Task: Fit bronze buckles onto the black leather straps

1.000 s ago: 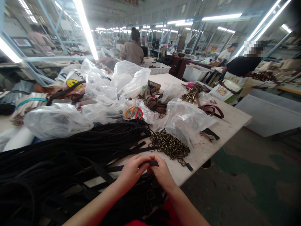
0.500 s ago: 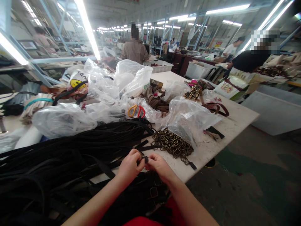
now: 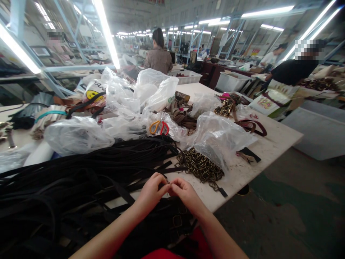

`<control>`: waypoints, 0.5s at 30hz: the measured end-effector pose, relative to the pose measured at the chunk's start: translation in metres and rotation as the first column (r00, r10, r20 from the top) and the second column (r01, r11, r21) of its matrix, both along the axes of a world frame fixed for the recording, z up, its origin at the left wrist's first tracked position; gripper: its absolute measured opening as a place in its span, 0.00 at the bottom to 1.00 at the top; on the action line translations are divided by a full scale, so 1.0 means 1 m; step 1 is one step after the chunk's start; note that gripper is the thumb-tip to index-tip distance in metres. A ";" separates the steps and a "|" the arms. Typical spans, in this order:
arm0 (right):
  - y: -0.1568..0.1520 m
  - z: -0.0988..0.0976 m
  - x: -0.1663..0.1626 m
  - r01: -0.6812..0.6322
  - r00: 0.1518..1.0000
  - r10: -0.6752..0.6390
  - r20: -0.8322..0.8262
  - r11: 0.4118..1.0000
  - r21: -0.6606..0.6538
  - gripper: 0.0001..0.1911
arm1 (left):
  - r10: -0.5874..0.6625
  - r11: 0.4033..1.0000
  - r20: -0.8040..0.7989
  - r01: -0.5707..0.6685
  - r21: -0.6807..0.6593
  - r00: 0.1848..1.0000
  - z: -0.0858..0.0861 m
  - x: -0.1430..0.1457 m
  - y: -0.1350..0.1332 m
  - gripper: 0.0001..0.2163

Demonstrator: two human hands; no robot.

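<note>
My left hand (image 3: pixel 154 189) and my right hand (image 3: pixel 185 192) meet fingertip to fingertip over the near edge of the work. Both are closed in a pinch on a black strap, which the fingers now almost fully cover; only a tiny dark, metallic-looking bit shows between them. Below and to the left lies a thick heap of long black straps (image 3: pixel 88 172). Under my right wrist a rectangular metal buckle (image 3: pixel 177 221) shows on the dark straps. Just beyond my hands, a pile of brass-coloured metal buckles (image 3: pixel 201 165) spills from a clear plastic bag (image 3: pixel 219 133).
Scissors (image 3: pixel 159 127) with orange and red handles lie among plastic bags (image 3: pixel 78 135) behind the straps. Brown straps (image 3: pixel 253 126) lie near the right side of the white table (image 3: pixel 242 176). A grey bin (image 3: pixel 318 129) stands on the floor at right. Other people work farther back.
My fingertips have closed together over the strap, hiding the black end that showed between them before. The whole view has shifted slightly.
</note>
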State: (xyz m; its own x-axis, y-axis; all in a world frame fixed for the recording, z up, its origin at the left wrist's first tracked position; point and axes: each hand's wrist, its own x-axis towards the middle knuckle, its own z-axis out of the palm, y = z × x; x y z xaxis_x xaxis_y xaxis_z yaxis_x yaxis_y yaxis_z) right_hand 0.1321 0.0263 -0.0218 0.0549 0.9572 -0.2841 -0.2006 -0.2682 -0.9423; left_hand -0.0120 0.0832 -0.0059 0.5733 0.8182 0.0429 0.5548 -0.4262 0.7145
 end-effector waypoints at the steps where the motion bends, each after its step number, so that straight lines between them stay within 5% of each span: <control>1: -0.002 0.002 0.001 0.002 1.000 -0.002 0.005 1.000 0.022 0.09 | -0.008 1.000 0.025 0.008 -0.023 1.000 0.001 -0.001 0.000 0.04; 5: -0.008 0.007 0.003 0.086 0.995 -0.091 0.043 0.990 0.110 0.10 | -0.108 0.987 -0.064 0.115 0.115 0.992 0.006 0.000 -0.001 0.16; 9: -0.014 0.003 0.004 0.142 0.960 -0.168 0.223 0.982 0.127 0.11 | -0.188 0.945 -0.224 0.238 0.225 0.956 0.005 0.005 -0.009 0.08; 15: -0.035 -0.031 0.029 0.215 0.801 -0.252 0.544 0.968 0.133 0.10 | -0.241 0.962 -0.343 0.271 0.040 0.908 -0.013 -0.008 -0.021 0.08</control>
